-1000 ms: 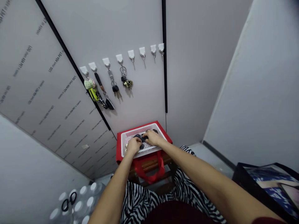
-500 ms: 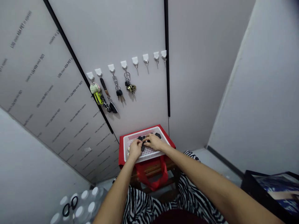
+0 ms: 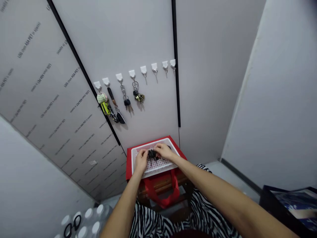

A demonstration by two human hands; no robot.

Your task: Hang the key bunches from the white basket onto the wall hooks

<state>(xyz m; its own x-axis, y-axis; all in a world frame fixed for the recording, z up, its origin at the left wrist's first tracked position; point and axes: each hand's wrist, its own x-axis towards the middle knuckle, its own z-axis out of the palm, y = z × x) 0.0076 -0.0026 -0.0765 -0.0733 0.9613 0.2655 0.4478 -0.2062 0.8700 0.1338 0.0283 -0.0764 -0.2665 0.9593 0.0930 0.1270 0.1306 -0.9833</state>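
Note:
A bunch of dark keys (image 3: 152, 154) is held up between my two hands, over a white perforated basket (image 3: 155, 172). My left hand (image 3: 141, 160) pinches the bunch from the left side. On the other side, the fingers of my right hand (image 3: 163, 151) are closed on it too. Key blades point down toward the basket floor. Another dark item (image 3: 169, 147) shows partly behind my right hand; my hands hide much of what else lies in the basket.
The basket rests on a red bag (image 3: 129, 164) with a hanging handle (image 3: 162, 201). Key sets (image 3: 127, 101) hang from white hooks (image 3: 119, 78) on the panel ahead. Capped bottles (image 3: 96, 227) stand at lower left, a dark box (image 3: 279, 206) at lower right.
My hands have come up slightly from the basket's contents, and the key bunch now shows between them. The camera view has shifted a little.

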